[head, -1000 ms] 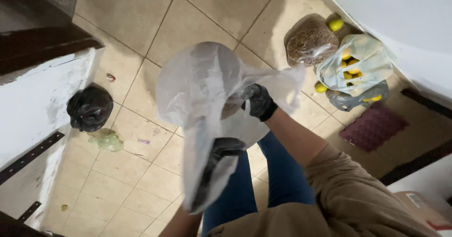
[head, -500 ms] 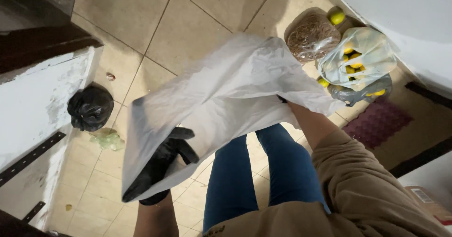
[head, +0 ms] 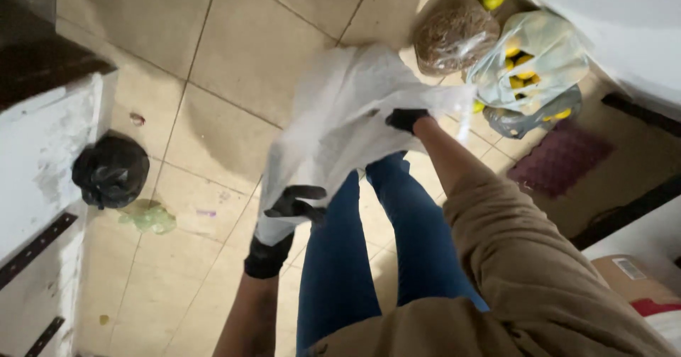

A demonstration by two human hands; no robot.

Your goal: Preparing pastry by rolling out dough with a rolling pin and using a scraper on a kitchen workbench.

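The left hand, in a black glove, grips the lower edge of a white plastic bag, fingers curled around a bunched fold of the film. The right hand, gloved the same way, pinches the bag's far edge higher up, its fingers mostly buried in the plastic. Both hands are clenched on the bag, which hangs stretched between them in the air above the person's knees, over the tiled floor.

Judging by how it lies, the bag is partly spread: the sheet is pulled out wide but still creased and slack, and its mouth does not show as open. Nothing visible sits inside it.

The bag is thin, matte and crumpled, folding in soft ridges. Below it are blue jeans and a tan sleeve of coarse cloth. Further out, on beige square tiles with dark grout, lies a knotted black bag, glossy and rounded, beside a scrap of pale green plastic. Past the right hand stand a clear sack of brown grainy stuff and a translucent bag of yellow fruit, near a purple dimpled tray.
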